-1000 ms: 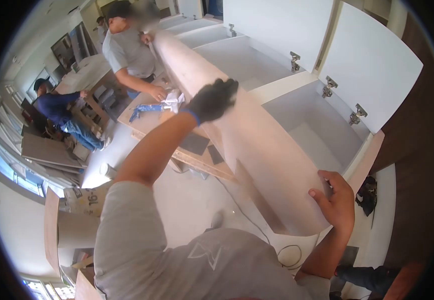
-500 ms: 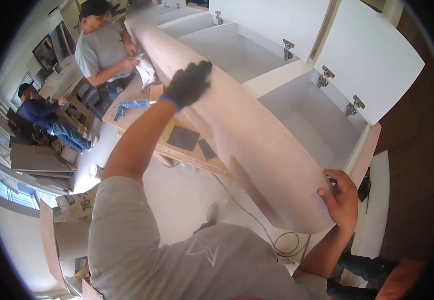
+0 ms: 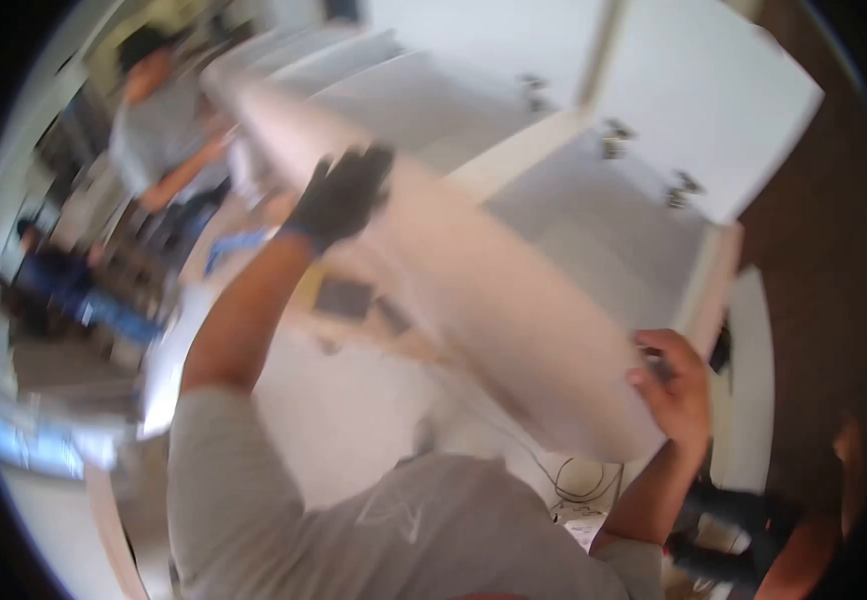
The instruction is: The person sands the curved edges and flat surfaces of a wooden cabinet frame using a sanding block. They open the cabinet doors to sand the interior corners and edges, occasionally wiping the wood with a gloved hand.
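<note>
My left hand (image 3: 344, 195), in a dark glove, rests on the long curved pinkish panel (image 3: 484, 270) with its fingers stretched out. My right hand (image 3: 676, 385) is bare at the near right end of the same panel. Its thumb and fingers are curled round something small and dark that I cannot make out. Behind the panel lie the grey open compartments (image 3: 594, 225) of a cabinet. Below my left hand, a dark flat sheet (image 3: 344, 298) lies on the wooden bench (image 3: 404, 345). The view is blurred by motion.
White doors (image 3: 704, 100) with metal hinges (image 3: 614, 138) stand raised behind the compartments. A blue tool (image 3: 237, 245) is on the bench. Two people, one in grey (image 3: 164, 130) and one in dark blue (image 3: 54, 275), are at the left. Cables (image 3: 584, 480) lie on the floor. Another person's arm shows lower right.
The whole view has shifted and blurred, with the panel and people now further left. My left hand has moved slightly back toward me along the panel; my right hand stays at its end.
</note>
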Available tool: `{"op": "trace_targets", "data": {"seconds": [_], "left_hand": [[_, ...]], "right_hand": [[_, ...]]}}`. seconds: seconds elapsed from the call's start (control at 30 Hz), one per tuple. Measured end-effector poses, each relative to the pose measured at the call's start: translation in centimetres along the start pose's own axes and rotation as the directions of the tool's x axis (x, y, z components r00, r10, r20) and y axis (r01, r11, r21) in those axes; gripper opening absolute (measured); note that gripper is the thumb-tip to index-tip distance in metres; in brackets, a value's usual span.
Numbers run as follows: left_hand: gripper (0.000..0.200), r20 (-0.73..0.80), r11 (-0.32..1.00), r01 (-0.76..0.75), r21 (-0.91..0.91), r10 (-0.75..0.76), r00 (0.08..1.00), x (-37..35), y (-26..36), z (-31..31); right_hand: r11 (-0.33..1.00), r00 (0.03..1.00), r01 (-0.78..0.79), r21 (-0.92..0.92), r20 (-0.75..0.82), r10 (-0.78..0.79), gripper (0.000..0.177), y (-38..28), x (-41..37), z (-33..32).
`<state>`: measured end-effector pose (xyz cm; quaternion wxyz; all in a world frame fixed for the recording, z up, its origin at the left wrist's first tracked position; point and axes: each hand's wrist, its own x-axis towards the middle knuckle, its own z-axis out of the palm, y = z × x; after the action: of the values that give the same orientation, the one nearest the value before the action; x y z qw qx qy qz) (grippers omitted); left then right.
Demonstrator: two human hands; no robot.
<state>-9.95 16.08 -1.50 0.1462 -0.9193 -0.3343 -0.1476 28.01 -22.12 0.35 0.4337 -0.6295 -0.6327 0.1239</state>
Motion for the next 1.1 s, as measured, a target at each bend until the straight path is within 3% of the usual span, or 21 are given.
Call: {"op": "trace_targets", "data": {"seconds": [0.03, 0.07, 0.1, 0.13, 0.2, 0.23, 0.27, 0.3, 0.33, 0.37, 0.43, 0.53, 0.57, 0.63, 0.7, 0.77, 0.83, 0.87, 0.97, 1.0, 1.1], "left_hand": [[0.067, 0.029, 0.993, -0.119, -0.013, 0.120, 0.992, -0.3, 2.0, -0.1], [0.068, -0.154, 0.944, -0.286, -0.165, 0.262, 0.953, -1.2, 2.2, 0.5], [0.069, -0.200, 0.880, -0.384, -0.280, 0.338, 0.920, -0.6, 0.3, 0.5], [0.068, -0.143, 0.871, -0.280, -0.404, 0.243, 0.960, -0.4, -0.9, -0.1], [0.067, -0.106, 0.947, -0.136, -0.290, 0.110, 0.988, 0.1, -6.5, 2.9], [0.069, 0.054, 0.984, 0.145, 0.107, -0.151, 0.987, 0.2, -4.7, 3.7], [0.064, 0.081, 0.977, 0.170, 0.127, -0.181, 0.980, 0.6, -4.8, 5.6], [0.071, 0.191, 0.980, 0.135, 0.148, -0.162, 0.968, 0.7, -1.7, 4.3], [0.070, -0.008, 0.992, -0.069, -0.101, 0.069, 0.998, -0.6, 0.6, 4.0], [0.069, 0.143, 0.997, -0.035, -0.071, 0.045, 0.989, -0.9, 6.1, -1.2], [0.071, 0.049, 0.983, -0.145, -0.115, 0.152, 0.987, -0.8, 4.6, -0.3], [0.068, 0.094, 0.980, 0.171, 0.105, -0.180, 0.979, 0.4, -5.1, 5.4], [0.066, 0.184, 0.966, 0.204, 0.162, -0.232, 0.955, 0.6, -3.1, 2.8], [0.063, 0.184, 0.978, 0.172, 0.122, -0.192, 0.964, 0.7, 0.4, 2.4], [0.058, 0.036, 0.981, -0.019, -0.191, 0.026, 0.999, -0.9, 5.3, 1.0], [0.061, 0.013, 0.975, -0.079, -0.208, 0.083, 0.996, -1.7, 5.2, -0.6], [0.063, 0.128, 0.971, 0.162, -0.173, -0.141, 0.982, -0.2, 1.8, 0.0], [0.062, 0.014, 0.981, 0.098, -0.166, -0.097, 0.995, 0.2, -3.2, 4.4], [0.059, -0.017, 0.999, -0.034, 0.030, 0.035, 0.999, 0.2, 0.4, 5.6], [0.059, 0.074, 0.998, 0.020, -0.060, -0.015, 0.997, -0.6, 5.0, 1.5], [0.059, -0.062, 0.909, -0.115, -0.400, 0.099, 0.993, 0.5, -2.4, 6.4]], "right_hand": [[0.998, 0.998, 0.060, 0.014, 0.000, -0.060, 0.040, 0.0, 0.2, 0.1], [0.996, 0.996, 0.087, -0.021, 0.026, -0.087, 0.041, 0.1, 0.4, 0.1], [0.997, 0.996, -0.074, 0.003, 0.050, 0.074, 0.045, -0.9, 0.4, 0.1], [1.000, 0.999, 0.003, -0.031, 0.042, -0.002, 0.043, -0.4, 0.3, 0.6], [0.996, 0.999, 0.040, -0.085, 0.031, -0.038, 0.045, -0.6, 0.2, 0.8], [0.993, 0.999, 0.017, -0.113, 0.038, -0.013, 0.046, -0.4, 0.1, 0.7], [0.990, 0.999, -0.021, -0.139, 0.040, 0.026, 0.047, -0.8, 0.0, 0.4], [0.987, 0.997, -0.048, -0.151, 0.053, 0.057, 0.048, -1.1, 0.1, 0.1], [0.987, 0.998, -0.042, -0.158, 0.047, 0.050, 0.048, -1.1, 0.1, 0.0], [0.987, 0.998, -0.039, -0.155, 0.050, 0.047, 0.048, -0.8, 0.5, 0.3], [0.986, 0.997, -0.039, -0.164, 0.061, 0.049, 0.047, -0.6, 0.4, 0.0], [0.984, 0.997, -0.006, -0.176, 0.073, 0.019, 0.046, -0.4, 0.0, 0.6], [0.983, 0.998, 0.015, -0.182, 0.069, -0.002, 0.046, 0.2, 0.1, 0.9], [0.980, 0.997, 0.018, -0.197, 0.072, -0.004, 0.047, 0.5, 0.0, 0.7], [0.980, 0.995, -0.010, -0.198, 0.091, 0.029, 0.049, 0.1, 0.2, 0.9], [0.981, 0.996, 0.009, -0.195, 0.084, 0.007, 0.050, 0.2, 0.2, 1.2], [0.980, 0.996, 0.033, -0.198, 0.089, -0.015, 0.050, 0.4, 0.5, 1.2], [0.979, 0.995, 0.042, -0.200, 0.100, -0.022, 0.050, 0.5, 0.5, 1.2], [0.978, 0.993, 0.036, -0.208, 0.113, -0.012, 0.049, 0.2, 0.5, 0.8], [0.979, 0.993, 0.019, -0.204, 0.114, 0.005, 0.049, 0.0, 0.6, 1.0], [0.957, 0.984, 0.073, -0.279, 0.176, -0.024, 0.051, 0.1, 1.0, 0.6]]}}
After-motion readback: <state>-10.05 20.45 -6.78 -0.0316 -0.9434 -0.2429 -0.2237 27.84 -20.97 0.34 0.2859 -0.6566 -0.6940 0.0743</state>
